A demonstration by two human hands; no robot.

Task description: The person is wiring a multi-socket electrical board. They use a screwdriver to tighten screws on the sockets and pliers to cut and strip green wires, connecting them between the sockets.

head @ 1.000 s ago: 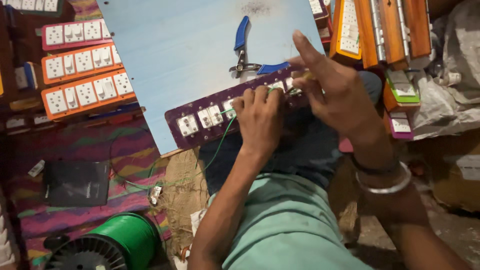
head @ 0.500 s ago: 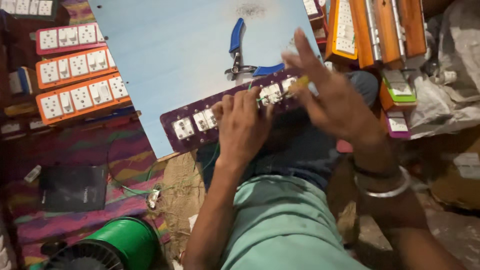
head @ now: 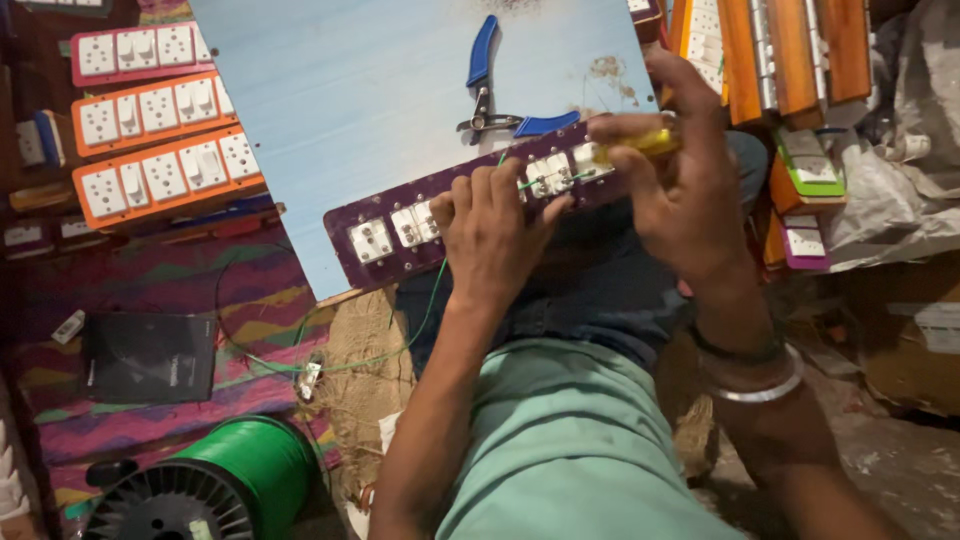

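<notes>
A long purple switch board (head: 385, 240) with several white switch and socket modules lies tilted across the near edge of a light blue board (head: 350, 90). My left hand (head: 495, 235) presses down on the purple board's middle, fingers curled over its top edge, touching a thin green wire (head: 420, 315). My right hand (head: 680, 185) is closed around a yellow-handled screwdriver (head: 640, 148), its tip at the modules on the board's right part. Blue-handled pliers (head: 485, 85) lie on the light blue board just beyond.
Orange and pink switch boards (head: 150, 130) lie stacked at the left. More orange boards (head: 780, 60) stand at the upper right. A green wire spool (head: 215, 485) sits at the bottom left beside a black flat box (head: 145, 355) on a striped mat.
My right hand closed from spread fingers onto the yellow-handled screwdriver and lowered it to the board's right modules. My left hand shifted slightly left along the purple board.
</notes>
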